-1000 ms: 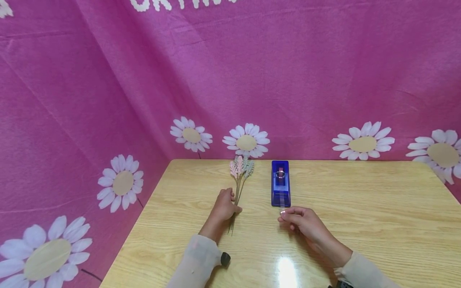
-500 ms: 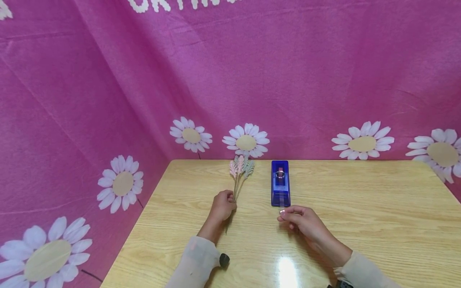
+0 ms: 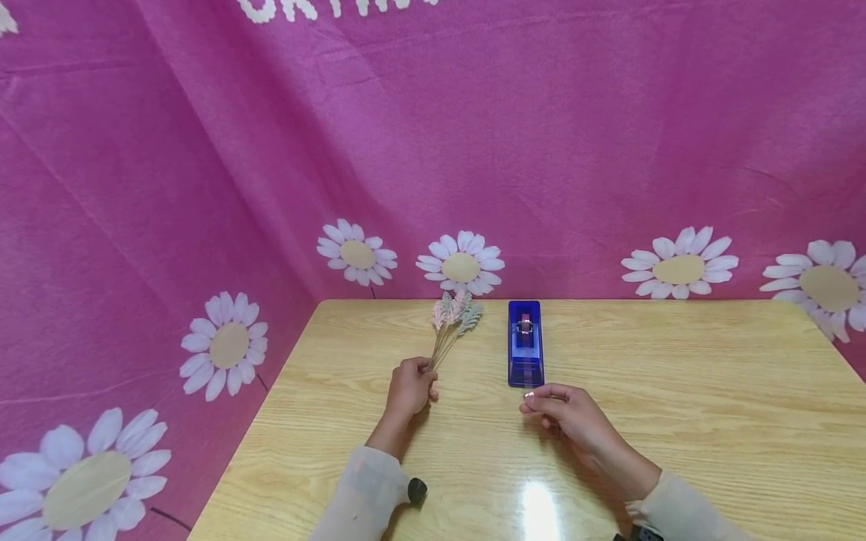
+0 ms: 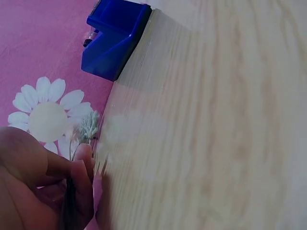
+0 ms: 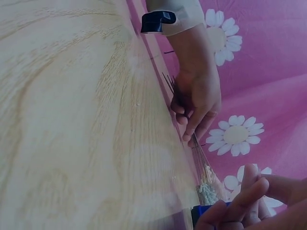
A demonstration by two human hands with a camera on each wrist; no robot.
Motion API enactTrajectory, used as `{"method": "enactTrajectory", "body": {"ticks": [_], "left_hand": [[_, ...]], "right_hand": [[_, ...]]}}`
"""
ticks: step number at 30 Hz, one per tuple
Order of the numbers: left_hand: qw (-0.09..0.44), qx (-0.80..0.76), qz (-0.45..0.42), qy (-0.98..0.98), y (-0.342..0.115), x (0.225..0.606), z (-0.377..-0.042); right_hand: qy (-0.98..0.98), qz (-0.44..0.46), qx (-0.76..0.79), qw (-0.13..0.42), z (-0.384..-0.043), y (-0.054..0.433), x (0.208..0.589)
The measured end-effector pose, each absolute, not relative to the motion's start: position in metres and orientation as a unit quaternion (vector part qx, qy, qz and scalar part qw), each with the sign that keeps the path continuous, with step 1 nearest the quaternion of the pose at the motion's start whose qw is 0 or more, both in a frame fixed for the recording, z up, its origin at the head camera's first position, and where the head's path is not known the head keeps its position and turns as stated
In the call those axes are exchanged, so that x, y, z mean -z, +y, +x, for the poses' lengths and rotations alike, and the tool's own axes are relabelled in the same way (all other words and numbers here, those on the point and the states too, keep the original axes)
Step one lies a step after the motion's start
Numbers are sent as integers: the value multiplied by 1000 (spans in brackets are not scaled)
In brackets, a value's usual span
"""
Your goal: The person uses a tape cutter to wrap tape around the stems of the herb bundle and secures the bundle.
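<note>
My left hand (image 3: pixel 410 387) grips a small bunch of artificial flowers (image 3: pixel 449 311) by their thin stems, the pink and grey-green heads pointing toward the table's far edge. In the right wrist view the stem ends (image 5: pixel 169 82) stick out behind that hand. To the right of the bunch stands a blue tape dispenser (image 3: pixel 525 346), lengthwise toward me. Thumb and forefinger of my right hand (image 3: pixel 575 417) pinch the free end of the clear tape (image 3: pixel 529 392) just in front of the dispenser. The right wrist view mostly hides the dispenser behind the right fingers.
Everything is on a light wood-grain table (image 3: pixel 676 391). A pink cloth (image 3: pixel 555 150) printed with white daisies hangs behind it and along the left side. A bright light reflection (image 3: pixel 539 511) lies on the near tabletop.
My left hand has closed round the stems, drawn slightly left and turned, so the flower heads tilt more to the right. The right hand has stayed at the tape.
</note>
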State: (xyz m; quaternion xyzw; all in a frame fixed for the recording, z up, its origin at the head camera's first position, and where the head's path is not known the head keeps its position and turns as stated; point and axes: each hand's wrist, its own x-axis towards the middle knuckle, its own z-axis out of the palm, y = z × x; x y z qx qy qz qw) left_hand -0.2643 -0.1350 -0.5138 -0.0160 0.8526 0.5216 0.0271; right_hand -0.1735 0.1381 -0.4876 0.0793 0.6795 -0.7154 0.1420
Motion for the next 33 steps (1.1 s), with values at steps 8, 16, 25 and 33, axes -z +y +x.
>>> {"method": "enactTrajectory", "body": {"ticks": [8, 16, 25, 33], "left_hand": [[1, -418, -20, 908, -144, 509, -263], [-22, -393, -17, 919, -151, 503, -263], [-24, -433, 38, 900, -165, 493, -261], [25, -486, 78, 870, -180, 471, -252]], "right_hand": [[703, 82, 692, 142, -175, 138, 483], [724, 56, 674, 135, -176, 140, 477], [726, 44, 673, 130, -181, 143, 470], [727, 51, 673, 129, -184, 144, 456]]}}
